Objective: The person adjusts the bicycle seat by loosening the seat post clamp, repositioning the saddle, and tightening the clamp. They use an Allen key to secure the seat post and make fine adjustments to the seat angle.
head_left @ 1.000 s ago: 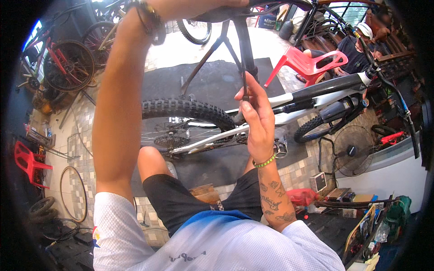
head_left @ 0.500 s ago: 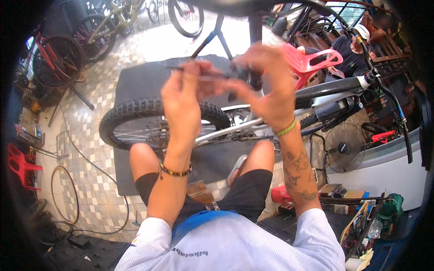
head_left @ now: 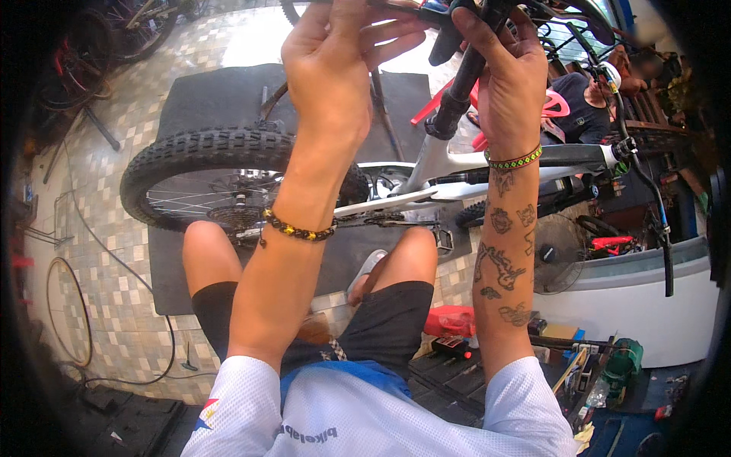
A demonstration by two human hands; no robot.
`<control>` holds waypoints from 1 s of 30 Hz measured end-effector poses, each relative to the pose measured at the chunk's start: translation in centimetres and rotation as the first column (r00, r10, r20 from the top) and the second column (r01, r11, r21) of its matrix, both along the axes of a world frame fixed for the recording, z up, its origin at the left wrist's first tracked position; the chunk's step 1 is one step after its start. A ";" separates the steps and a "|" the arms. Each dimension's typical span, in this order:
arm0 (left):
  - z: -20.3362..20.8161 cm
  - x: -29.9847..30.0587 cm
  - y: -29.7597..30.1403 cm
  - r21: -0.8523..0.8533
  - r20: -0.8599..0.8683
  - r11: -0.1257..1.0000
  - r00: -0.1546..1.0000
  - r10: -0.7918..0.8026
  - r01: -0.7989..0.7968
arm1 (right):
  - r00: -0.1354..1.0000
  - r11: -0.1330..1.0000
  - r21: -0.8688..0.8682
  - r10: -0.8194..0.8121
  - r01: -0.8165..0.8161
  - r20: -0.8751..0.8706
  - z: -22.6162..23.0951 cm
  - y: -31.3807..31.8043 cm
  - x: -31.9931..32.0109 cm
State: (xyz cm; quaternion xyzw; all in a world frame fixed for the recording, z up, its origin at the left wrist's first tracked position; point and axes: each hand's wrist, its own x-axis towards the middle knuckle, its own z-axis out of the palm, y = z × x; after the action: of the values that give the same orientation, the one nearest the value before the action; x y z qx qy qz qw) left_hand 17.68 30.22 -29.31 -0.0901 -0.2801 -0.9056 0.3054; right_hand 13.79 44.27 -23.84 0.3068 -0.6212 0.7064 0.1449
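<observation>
My left hand [head_left: 331,84] is raised at the top of the view, its thumb and index finger closed on a thin dark rod [head_left: 392,7] cut off by the upper edge. The rod runs toward a black clamp-like part [head_left: 444,34] beside the seatpost. My right hand [head_left: 512,84] is closed around the upper part of the black seatpost [head_left: 459,93], thumb in front, other fingers partly hidden behind. Below stands a bicycle with a white frame [head_left: 426,164], its knobby rear tire [head_left: 205,148] to the left. The saddle area is out of view.
A black mat [head_left: 198,99] lies under the bicycle on the tiled floor. Right of me are a fan [head_left: 560,259], a white chest [head_left: 632,305] and assorted tools. A person [head_left: 579,103] sits beyond a red chair [head_left: 554,104]. A loose hoop [head_left: 68,312] lies at left.
Both hands have moved up and away from me, to the clamp and seatpost. My right hand has gone from open in the air to around the post. The view has shifted.
</observation>
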 end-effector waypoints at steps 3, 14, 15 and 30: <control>0.6 0.7 -0.4 -0.030 0.029 0.999 0.999 0.025 -0.025 | 0.999 1.000 0.001 0.008 -0.008 -0.046 -0.1 -0.5 -0.1; 0.5 1.9 1.3 -0.174 -0.155 0.913 0.925 0.346 -0.370 | 0.999 0.999 -0.043 0.013 -0.014 -0.034 0.1 -0.7 1.3; 0.2 1.9 1.8 -0.164 -0.160 0.903 0.914 0.373 -0.397 | 0.998 0.999 -0.034 0.021 -0.023 -0.060 0.0 -0.6 1.0; 0.7 -0.5 2.1 0.062 -0.188 0.942 0.923 0.335 -0.329 | 0.997 0.998 0.048 0.042 -0.045 0.059 -0.3 0.5 0.8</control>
State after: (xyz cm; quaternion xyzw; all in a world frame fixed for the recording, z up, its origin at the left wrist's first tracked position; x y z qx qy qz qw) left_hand 17.19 32.33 -28.65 -0.1254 -0.2467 -0.8315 0.4817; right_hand 14.62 44.76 -24.13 0.3034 -0.6356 0.7023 0.1037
